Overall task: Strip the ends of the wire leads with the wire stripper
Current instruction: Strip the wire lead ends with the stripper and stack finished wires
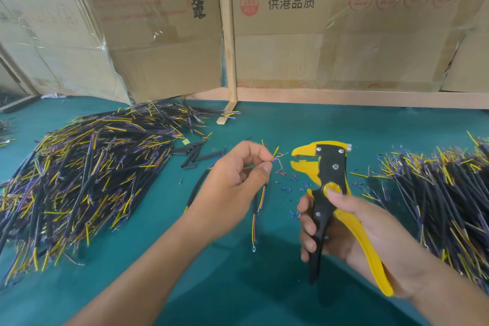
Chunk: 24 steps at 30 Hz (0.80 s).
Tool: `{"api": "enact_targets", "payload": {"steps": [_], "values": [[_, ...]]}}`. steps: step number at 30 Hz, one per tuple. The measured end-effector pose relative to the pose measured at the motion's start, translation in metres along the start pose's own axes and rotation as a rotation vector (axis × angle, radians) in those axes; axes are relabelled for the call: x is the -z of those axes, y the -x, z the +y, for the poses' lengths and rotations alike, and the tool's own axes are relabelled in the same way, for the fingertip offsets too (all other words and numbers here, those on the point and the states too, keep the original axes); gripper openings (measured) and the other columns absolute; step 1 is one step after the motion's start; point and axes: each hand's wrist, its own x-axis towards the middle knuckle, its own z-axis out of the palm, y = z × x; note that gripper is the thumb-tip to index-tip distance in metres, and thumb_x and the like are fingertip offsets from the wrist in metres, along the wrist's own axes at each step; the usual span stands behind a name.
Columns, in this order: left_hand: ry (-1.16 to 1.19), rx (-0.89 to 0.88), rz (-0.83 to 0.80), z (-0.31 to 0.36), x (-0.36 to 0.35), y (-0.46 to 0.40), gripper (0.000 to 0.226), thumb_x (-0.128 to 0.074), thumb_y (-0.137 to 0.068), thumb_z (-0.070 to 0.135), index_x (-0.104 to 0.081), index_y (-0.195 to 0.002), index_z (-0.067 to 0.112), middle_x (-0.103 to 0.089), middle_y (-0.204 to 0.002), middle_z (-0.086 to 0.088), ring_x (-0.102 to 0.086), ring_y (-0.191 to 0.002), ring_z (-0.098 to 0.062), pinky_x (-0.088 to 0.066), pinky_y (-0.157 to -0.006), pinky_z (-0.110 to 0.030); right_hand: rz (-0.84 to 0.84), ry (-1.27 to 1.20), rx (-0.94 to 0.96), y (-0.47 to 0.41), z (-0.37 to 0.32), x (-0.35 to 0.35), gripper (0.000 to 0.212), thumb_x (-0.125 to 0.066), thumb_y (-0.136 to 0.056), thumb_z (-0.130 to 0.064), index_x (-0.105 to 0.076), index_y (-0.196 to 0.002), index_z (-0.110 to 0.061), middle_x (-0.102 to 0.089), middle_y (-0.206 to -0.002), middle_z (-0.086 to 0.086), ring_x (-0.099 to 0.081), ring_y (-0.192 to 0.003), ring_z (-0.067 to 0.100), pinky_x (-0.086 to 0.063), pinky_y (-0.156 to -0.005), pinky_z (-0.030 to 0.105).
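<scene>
Yellow wire stripper [326,182] gripped in my right hand [352,233], mouth agape; left hand [238,174] pinched wire lead [275,160] just beside; insert ends squarely, squeeze evenly.

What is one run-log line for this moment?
left hand: pinches wire | right hand: grips stripper | wire ends: apart from stripper | piles: both sides

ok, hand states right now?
Left hand: pinching the wire leads.
Right hand: gripping the stripper, its jaws open, apart from the leads.
</scene>
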Motion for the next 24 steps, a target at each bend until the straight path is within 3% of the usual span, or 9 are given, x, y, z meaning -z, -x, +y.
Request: {"api": "enact_targets", "payload": {"steps": [4, 8, 15, 20, 22, 24], "values": [[-0.091, -0.043, -0.044, 0.002, -0.002, 0.001, 0.008, -0.049, -0.098, 0.021, -0.054, -0.092, 0.022, -0.059, -0.072, 0.011, -0.039, -0.051, -0.001, -0.031, -0.052, -0.010, 0.021, -0.006, 0.013, 0.001, -0.002, -0.008, 0.036, -0.059, -0.096, -0.040, -0.069, -0.108, -0.008, -0.068, -0.100, 0.021, -0.066, -0.090, 0.036, -0.055, -0.083, 0.050], [-0.159, -0.035, -0.115, 0.001, -0.007, 0.004, 0.012, -0.043, -0.101, 0.025, -0.052, -0.092, 0.029, -0.060, -0.074, 0.012, -0.035, -0.053, -0.006, -0.032, -0.053, -0.014, 0.088, -0.089, 0.077, -0.001, -0.001, -0.017, 0.036, -0.066, -0.081, -0.030, -0.069, -0.098, 0.002, -0.055, -0.081, 0.022, -0.054, -0.070, 0.036, -0.055, -0.071, 0.049], [-0.227, -0.042, -0.235, 0.000, -0.009, 0.007, 0.009, -0.040, -0.107, 0.016, -0.047, -0.103, 0.019, -0.046, -0.080, 0.013, -0.040, -0.068, -0.005, -0.040, -0.064, -0.020, 0.102, -0.092, 0.079, -0.003, 0.001, -0.017, 0.036, -0.066, -0.080, -0.030, -0.071, -0.099, 0.001, -0.056, -0.081, 0.021, -0.055, -0.072, 0.036, -0.055, -0.072, 0.050], [-0.252, -0.076, -0.300, 0.001, -0.004, 0.009, 0.007, -0.035, -0.107, 0.021, -0.042, -0.107, 0.020, -0.043, -0.087, -0.003, -0.035, -0.071, -0.017, -0.041, -0.065, -0.040, 0.101, -0.090, 0.071, -0.002, 0.000, -0.015, 0.033, -0.067, -0.082, -0.026, -0.070, -0.099, 0.001, -0.055, -0.081, 0.021, -0.055, -0.071, 0.035, -0.055, -0.072, 0.050], [-0.210, -0.075, -0.285, 0.000, -0.004, 0.007, 0.007, -0.035, -0.106, 0.019, -0.042, -0.106, 0.021, -0.042, -0.085, -0.001, -0.033, -0.069, -0.017, -0.037, -0.061, -0.039, 0.102, -0.089, 0.076, -0.002, -0.001, -0.014, 0.025, -0.072, -0.082, -0.017, -0.070, -0.099, 0.001, -0.055, -0.081, 0.020, -0.055, -0.069, 0.035, -0.056, -0.071, 0.049], [-0.188, -0.080, -0.255, -0.002, -0.004, 0.005, 0.010, -0.035, -0.105, 0.016, -0.042, -0.103, 0.024, -0.044, -0.085, 0.002, -0.033, -0.066, -0.016, -0.035, -0.058, -0.036, 0.121, -0.103, 0.073, -0.002, -0.002, -0.015, 0.030, -0.071, -0.078, -0.023, -0.071, -0.097, 0.000, -0.054, -0.081, 0.020, -0.054, -0.069, 0.035, -0.056, -0.069, 0.049]]}}
